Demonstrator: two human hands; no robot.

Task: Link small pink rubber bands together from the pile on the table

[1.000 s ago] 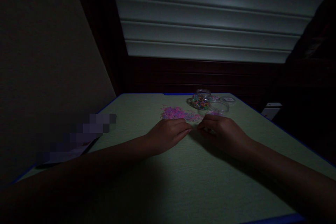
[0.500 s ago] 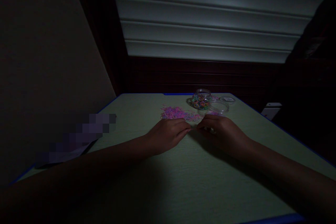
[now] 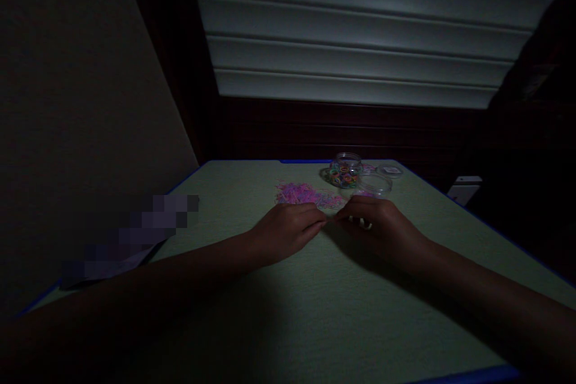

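Pink pile lies loose on counter; much seemingly left to handle. Some pink shows in or through tub, right of pile. Left hand, just nearer than pile: fingertips pressed together. Right hand, right of pile: thumb and finger pinched; too dark to tell on what. Jar behind pile, uncapped, coloured rings inside. Green counter, blue edge. Dim room, pale slats beyond pile.
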